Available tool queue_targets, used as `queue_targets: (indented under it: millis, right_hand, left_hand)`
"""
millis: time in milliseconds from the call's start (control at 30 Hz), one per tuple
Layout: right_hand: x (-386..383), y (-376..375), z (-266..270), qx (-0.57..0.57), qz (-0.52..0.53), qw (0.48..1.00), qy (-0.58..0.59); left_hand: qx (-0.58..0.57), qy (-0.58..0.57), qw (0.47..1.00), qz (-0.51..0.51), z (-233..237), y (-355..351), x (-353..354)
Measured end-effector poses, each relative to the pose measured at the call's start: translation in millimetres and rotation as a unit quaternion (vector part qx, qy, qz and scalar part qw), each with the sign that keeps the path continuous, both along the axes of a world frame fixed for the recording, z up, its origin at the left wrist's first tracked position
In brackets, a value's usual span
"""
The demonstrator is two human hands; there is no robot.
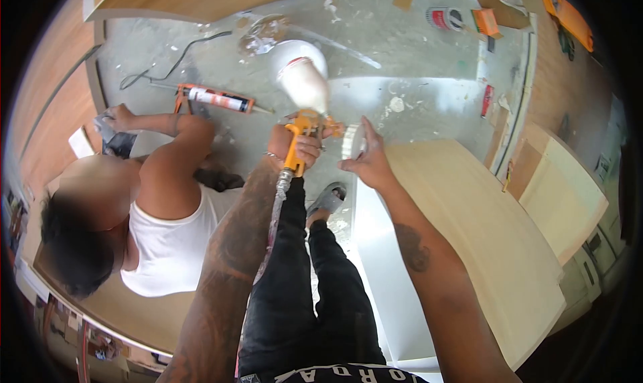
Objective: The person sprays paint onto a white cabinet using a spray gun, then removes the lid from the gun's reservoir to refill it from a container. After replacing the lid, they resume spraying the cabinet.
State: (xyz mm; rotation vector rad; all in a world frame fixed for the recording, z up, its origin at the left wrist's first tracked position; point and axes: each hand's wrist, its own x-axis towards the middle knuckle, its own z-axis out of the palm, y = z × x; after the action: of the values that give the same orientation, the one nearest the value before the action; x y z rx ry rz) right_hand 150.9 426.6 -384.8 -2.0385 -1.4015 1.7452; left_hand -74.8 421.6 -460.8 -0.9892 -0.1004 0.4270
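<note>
My left hand (295,145) is wrapped round the handle of a yellow spray gun (306,125), which has a cloudy white cup (305,82) on it and a hose wound in silvery wrap below the grip. To its right, my right hand (368,157) holds a white ribbed round lid (353,142) on edge between thumb and fingers, close to the gun's nozzle but apart from it. Just beyond the cup, a white round container (309,53) is partly hidden by it.
A co-worker in a white top (167,249) is low at the left. A caulking gun (221,99) and a black cable (175,65) lie on the concrete floor (415,55). Pale wooden panels (469,202) are at the right, beside a white panel (385,262). A can (443,19) stands farther off.
</note>
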Motion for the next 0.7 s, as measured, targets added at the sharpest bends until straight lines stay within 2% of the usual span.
queue_targets:
  millis: [33, 100, 200, 300, 367, 500, 567, 700]
  right_hand:
    - [2.5, -4.4, -6.9, 0.012, -0.011, 1.000, 0.024]
    - [-0.4, -1.0, 0.9, -0.021, -0.015, 1.000, -0.005]
    - [-1.8, 5.0, 13.8, -0.015, 0.007, 0.999, -0.042]
    - [-3.3, 9.8, 22.2, -0.059, 0.004, 0.998, -0.029]
    - [-4.3, 6.8, 21.0, -0.026, 0.023, 0.999, -0.037]
    - [-2.2, 2.1, 11.5, -0.032, 0.011, 0.999, -0.024]
    - [-3.1, -2.9, 2.5, 0.050, 0.025, 0.998, -0.024]
    - [-8.7, 8.1, 19.8, -0.027, -0.011, 1.000, 0.008]
  left_hand:
    - [-0.060, -0.050, 0.996, 0.032, -20.1, -17.2, 7.6]
    - [0.049, 0.004, 0.999, -0.007, -4.6, 0.4, 0.2]
    - [0.034, 0.050, 0.998, -0.034, 1.8, 4.6, -0.2]
    - [0.047, 0.041, 0.998, -0.009, 17.7, 6.6, 3.9]
    - [0.049, 0.056, 0.997, -0.012, 19.1, 4.2, 2.3]
    - [0.036, 0.041, 0.998, -0.009, 12.7, 4.5, 5.6]
    - [0.029, 0.035, 0.999, -0.007, 8.6, 1.6, 5.2]
    - [0.025, 0.012, 1.000, 0.006, 1.5, -3.4, 9.0]
